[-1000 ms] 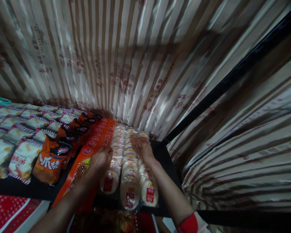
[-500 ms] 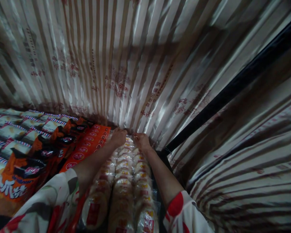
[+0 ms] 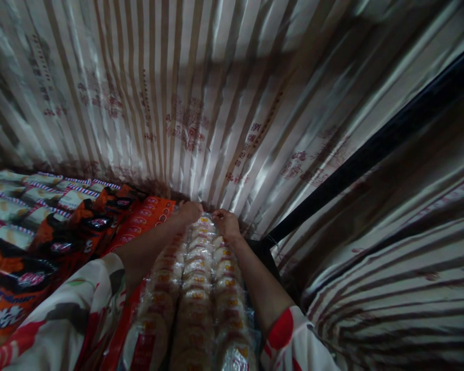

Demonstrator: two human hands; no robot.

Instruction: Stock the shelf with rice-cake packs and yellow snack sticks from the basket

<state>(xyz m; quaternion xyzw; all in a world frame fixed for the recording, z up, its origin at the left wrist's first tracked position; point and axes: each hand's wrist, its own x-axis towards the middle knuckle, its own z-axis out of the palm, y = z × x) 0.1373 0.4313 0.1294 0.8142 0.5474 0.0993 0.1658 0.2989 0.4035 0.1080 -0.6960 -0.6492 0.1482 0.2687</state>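
My left hand and my right hand reach to the far end of rows of round cakes in clear wrappers. Both hands are closed, with fingers curled at either side of the farthest wrapped cake in the middle row. They appear to pinch its wrapper edges, though the fingertips are partly hidden and blurred. Red and yellow labels show on the cakes. The left row passes beneath my left forearm, and the right row runs beside my right forearm.
Left of the cakes lies a red-orange printed strip, then orange-and-black snack bags. Farther left are several pale packets with striped edges. A striped curtain hangs close behind the goods. A dark pole slants across the right.
The view has shifted slightly, and the snack bags sit a little farther left and lower. Both hands stay at the far cake, my left hand marginally nearer to it.
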